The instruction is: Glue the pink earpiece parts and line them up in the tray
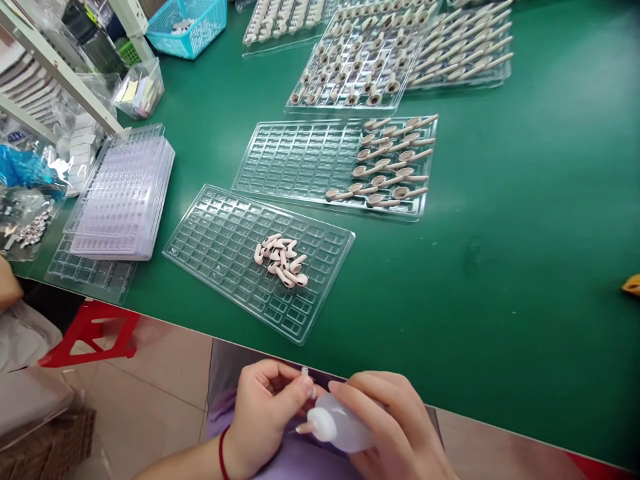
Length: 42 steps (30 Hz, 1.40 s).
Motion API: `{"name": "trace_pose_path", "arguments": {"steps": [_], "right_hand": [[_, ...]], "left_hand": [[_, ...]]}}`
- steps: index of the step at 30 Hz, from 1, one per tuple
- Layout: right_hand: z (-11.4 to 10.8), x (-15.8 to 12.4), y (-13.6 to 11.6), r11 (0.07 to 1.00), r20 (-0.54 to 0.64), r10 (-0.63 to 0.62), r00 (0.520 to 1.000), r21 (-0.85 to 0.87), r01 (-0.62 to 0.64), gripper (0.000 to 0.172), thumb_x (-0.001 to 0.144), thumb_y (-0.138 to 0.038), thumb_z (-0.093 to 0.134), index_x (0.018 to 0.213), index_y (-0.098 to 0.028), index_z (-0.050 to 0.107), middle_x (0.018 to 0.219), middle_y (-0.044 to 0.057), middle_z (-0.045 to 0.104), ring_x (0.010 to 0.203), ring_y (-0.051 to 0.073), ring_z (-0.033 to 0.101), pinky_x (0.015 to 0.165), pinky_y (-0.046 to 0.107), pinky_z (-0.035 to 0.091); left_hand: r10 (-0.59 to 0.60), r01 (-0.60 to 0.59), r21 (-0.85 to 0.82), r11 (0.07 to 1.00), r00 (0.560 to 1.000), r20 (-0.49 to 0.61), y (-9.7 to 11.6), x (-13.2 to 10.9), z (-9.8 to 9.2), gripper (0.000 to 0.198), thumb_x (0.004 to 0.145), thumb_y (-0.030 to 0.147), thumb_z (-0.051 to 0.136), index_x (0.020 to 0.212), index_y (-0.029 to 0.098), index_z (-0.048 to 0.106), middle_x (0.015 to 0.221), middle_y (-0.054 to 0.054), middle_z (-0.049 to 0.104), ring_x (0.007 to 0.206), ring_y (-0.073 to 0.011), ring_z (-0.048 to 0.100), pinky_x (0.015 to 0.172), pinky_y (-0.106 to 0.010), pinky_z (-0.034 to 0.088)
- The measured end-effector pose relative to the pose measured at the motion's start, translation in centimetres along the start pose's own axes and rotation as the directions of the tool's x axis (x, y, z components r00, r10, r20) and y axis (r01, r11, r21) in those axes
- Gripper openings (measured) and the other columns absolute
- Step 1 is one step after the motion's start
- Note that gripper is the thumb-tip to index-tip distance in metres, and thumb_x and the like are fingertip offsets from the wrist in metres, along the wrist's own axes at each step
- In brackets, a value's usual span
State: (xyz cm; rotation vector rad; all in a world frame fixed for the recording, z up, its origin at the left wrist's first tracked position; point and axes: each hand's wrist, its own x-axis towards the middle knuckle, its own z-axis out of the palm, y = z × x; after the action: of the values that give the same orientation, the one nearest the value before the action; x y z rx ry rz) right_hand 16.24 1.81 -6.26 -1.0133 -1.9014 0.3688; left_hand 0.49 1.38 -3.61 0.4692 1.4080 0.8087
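Between the thumb and fingers of my left hand (270, 407) is a small white earbud shell (306, 377), stem up; the fingers hide part of it. My right hand (393, 420) is wrapped round a translucent squeeze bottle (345, 423). The bottle lies tilted, its white cap and thin nozzle pointing left, below the shell and apart from it. Both hands are over my lap at the table's front edge. Just beyond them, a pile of white earbud shells (281, 259) rests on a clear blister tray (215, 247).
Behind it, another clear tray (300, 157) carries rows of earbud parts (395, 160) on its right side. More filled trays (355, 60) stand at the back. Left are stacked trays (123, 200), a blue basket (193, 30) and a red stool (95, 333). A person's arm (7, 283) shows at far left.
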Motion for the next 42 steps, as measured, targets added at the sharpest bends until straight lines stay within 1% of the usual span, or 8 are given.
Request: {"name": "trace_pose_path", "arguments": {"steps": [22, 28, 30, 33, 35, 36, 38, 42], "right_hand": [[-0.3, 0.2, -0.1, 1.000, 0.044, -0.011, 0.999, 0.004, 0.010, 0.034, 0.079, 0.009, 0.049, 0.103, -0.013, 0.059, 0.097, 0.008, 0.052, 0.083, 0.018, 0.053, 0.070, 0.032, 0.049], [-0.4, -0.1, 0.4, 1.000, 0.057, -0.011, 0.998, -0.013, 0.012, 0.034, 0.084, 0.005, 0.047, 0.111, -0.013, 0.057, 0.095, 0.009, 0.055, 0.083, 0.019, 0.055, 0.071, 0.031, 0.053], [-0.9, 0.0, 0.6, 0.999, 0.063, 0.009, 0.998, 0.046, -0.012, 0.035, 0.085, 0.002, 0.050, 0.115, -0.015, 0.056, 0.094, 0.009, 0.057, 0.082, 0.018, 0.058, 0.068, 0.029, 0.055], [-1.8, 0.4, 0.6, 0.990, 0.041, 0.052, 0.998, 0.132, -0.057, 0.032, 0.088, -0.008, 0.058, 0.119, -0.018, 0.055, 0.092, 0.008, 0.059, 0.077, 0.017, 0.062, 0.062, 0.027, 0.057], [-2.3, 0.6, 0.5, 0.987, 0.027, 0.074, 0.997, 0.143, -0.077, 0.032, 0.089, -0.012, 0.060, 0.120, -0.020, 0.055, 0.093, 0.008, 0.060, 0.076, 0.018, 0.063, 0.061, 0.028, 0.058], [-2.5, 0.6, 0.5, 0.986, 0.021, 0.086, 0.996, 0.139, -0.088, 0.033, 0.089, -0.012, 0.061, 0.121, -0.021, 0.055, 0.093, 0.008, 0.060, 0.076, 0.018, 0.064, 0.061, 0.028, 0.058], [-2.8, 0.5, 0.4, 0.986, 0.017, 0.107, 0.994, 0.125, -0.108, 0.038, 0.088, -0.009, 0.062, 0.123, -0.022, 0.055, 0.095, 0.008, 0.059, 0.077, 0.018, 0.064, 0.062, 0.028, 0.058], [-3.1, 0.3, 0.7, 0.987, 0.000, 0.133, 0.991, 0.095, -0.132, 0.039, 0.086, -0.008, 0.064, 0.123, -0.019, 0.054, 0.098, 0.008, 0.057, 0.080, 0.018, 0.061, 0.065, 0.027, 0.056]], "left_hand": [[0.014, -0.017, -0.065, 0.998, 0.999, -0.043, -0.5, 0.3, 0.4, 0.036, 0.060, 0.044, 0.087, 0.062, 0.012, 0.069, 0.056, -0.004, 0.070, 0.047, -0.0109, 0.057, 0.047, -0.021, 0.048], [0.174, -0.179, 0.191, 0.965, 0.984, 0.043, 0.2, 0.1, -0.7, 0.022, 0.074, 0.035, 0.078, 0.069, 0.014, 0.074, 0.067, -0.005, 0.073, 0.054, -0.0124, 0.061, 0.051, -0.021, 0.050], [0.381, -0.403, 0.405, 0.821, 0.914, 0.139, 1.1, -0.3, -1.3, 0.012, 0.079, 0.026, 0.074, 0.073, 0.015, 0.075, 0.068, -0.004, 0.072, 0.059, -0.0129, 0.063, 0.056, -0.021, 0.050], [0.677, -0.708, 0.592, 0.384, 0.653, 0.341, 2.1, -0.9, -1.9, 0.003, 0.083, 0.017, 0.072, 0.084, 0.015, 0.075, 0.069, -0.004, 0.070, 0.062, -0.0130, 0.062, 0.059, -0.021, 0.050], [0.756, -0.765, 0.629, 0.140, 0.493, 0.431, 2.2, -1.1, -2.2, 0.008, 0.086, 0.014, 0.069, 0.093, 0.014, 0.072, 0.072, -0.004, 0.069, 0.062, -0.0134, 0.061, 0.059, -0.022, 0.050], [0.768, -0.762, 0.645, 0.059, 0.448, 0.458, 2.3, -1.2, -2.2, 0.011, 0.086, 0.012, 0.068, 0.097, 0.014, 0.071, 0.073, -0.005, 0.068, 0.063, -0.0137, 0.060, 0.059, -0.023, 0.050], [0.773, -0.741, 0.671, -0.034, 0.406, 0.488, 2.2, -1.2, -2.2, 0.014, 0.087, 0.011, 0.066, 0.100, 0.014, 0.069, 0.073, -0.004, 0.067, 0.063, -0.0143, 0.059, 0.058, -0.024, 0.050], [0.765, -0.717, 0.690, -0.097, 0.390, 0.513, 2.2, -1.2, -2.2, 0.015, 0.087, 0.010, 0.066, 0.101, 0.014, 0.068, 0.072, -0.004, 0.065, 0.063, -0.0149, 0.057, 0.058, -0.025, 0.049]]}}
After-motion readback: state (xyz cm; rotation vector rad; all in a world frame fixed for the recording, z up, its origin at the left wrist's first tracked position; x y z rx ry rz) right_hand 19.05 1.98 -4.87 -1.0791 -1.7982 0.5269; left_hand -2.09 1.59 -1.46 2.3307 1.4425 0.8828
